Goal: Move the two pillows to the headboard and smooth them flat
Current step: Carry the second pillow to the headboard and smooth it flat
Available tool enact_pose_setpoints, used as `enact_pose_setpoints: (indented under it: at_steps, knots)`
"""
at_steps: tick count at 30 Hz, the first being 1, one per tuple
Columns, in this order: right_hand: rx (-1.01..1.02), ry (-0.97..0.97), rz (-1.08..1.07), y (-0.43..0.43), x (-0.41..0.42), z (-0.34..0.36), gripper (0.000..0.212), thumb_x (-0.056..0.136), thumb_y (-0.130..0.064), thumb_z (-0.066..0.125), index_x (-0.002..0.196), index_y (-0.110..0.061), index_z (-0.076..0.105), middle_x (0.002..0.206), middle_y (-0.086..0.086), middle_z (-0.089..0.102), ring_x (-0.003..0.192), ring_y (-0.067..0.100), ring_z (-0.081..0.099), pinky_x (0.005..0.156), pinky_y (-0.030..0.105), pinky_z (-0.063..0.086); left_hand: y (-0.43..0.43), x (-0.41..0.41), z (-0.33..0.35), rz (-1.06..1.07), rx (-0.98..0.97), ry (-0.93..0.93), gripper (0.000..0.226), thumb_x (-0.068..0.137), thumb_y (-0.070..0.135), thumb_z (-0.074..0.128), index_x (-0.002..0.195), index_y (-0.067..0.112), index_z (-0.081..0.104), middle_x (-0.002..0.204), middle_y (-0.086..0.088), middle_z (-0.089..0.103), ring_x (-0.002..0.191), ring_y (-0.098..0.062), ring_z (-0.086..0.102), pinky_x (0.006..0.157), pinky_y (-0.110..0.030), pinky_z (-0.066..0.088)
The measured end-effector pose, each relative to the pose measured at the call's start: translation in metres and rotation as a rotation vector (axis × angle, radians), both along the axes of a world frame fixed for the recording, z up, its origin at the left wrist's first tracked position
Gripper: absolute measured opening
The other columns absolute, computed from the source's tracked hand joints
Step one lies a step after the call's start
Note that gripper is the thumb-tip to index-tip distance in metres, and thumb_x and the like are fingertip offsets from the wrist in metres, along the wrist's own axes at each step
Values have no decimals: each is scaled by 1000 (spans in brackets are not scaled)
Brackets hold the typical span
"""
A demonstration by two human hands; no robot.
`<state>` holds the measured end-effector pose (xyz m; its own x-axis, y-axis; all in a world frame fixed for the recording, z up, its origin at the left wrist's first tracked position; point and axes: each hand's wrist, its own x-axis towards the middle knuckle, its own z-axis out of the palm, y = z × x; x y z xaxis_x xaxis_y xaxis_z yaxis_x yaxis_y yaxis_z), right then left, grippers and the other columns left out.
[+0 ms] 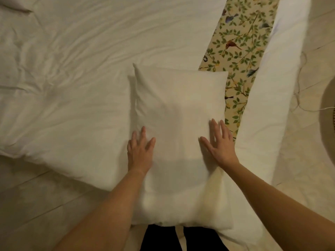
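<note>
A white pillow (pixel 178 113) lies in front of me on the bed, its near end hanging over the bed's corner toward my body. My left hand (pixel 140 151) rests flat on its left edge, fingers spread. On the right side of the pillow my right hand (pixel 218 140) presses palm down, fingers apart. Neither hand grips anything. At the top left corner a white fold (pixel 14 5) shows, and I cannot tell whether it is the second pillow. No headboard is in view.
A rumpled white duvet (pixel 72 69) covers the bed to the left and beyond. A floral strip with birds and leaves (pixel 241 42) runs along the right, then a white border (pixel 272 87). Pale floor (pixel 308 160) with a thin cable (pixel 301 98) lies right.
</note>
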<state>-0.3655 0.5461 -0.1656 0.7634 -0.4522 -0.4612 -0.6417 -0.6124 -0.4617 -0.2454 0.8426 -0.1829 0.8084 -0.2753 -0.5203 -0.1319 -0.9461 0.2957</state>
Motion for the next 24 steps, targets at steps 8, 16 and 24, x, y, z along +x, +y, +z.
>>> enact_pose_setpoints:
  at_steps: [8, 16, 24]
  knots:
    - [147, -49, -58, -8, -5, -21, 90, 88, -91, 44, 160, -66, -2, 178, -10, -5, 164, 30, 3, 128, 59, 13, 0, 2, -27, 394, -327, 23, 79, 96, 75, 49, 164, 56, 15, 176, -3, 13, 159, -22, 25, 126, -32, 24]
    - [210, -126, -143, -6, -6, -25, 87, 85, -89, 55, 156, -74, 7, 178, -15, -1, 164, 25, 4, 128, 60, 16, -6, -1, -35, 482, -401, 23, 80, 85, 89, 43, 156, 70, 12, 175, 4, 13, 161, -17, 21, 121, -26, 17]
    - [237, -143, -210, 5, -4, -26, 87, 81, -96, 49, 153, -77, 6, 178, -14, -3, 164, 25, 3, 126, 57, 16, -7, -4, -36, 479, -450, -5, 71, 92, 82, 45, 154, 73, 13, 175, 3, 11, 160, -19, 24, 120, -24, 18]
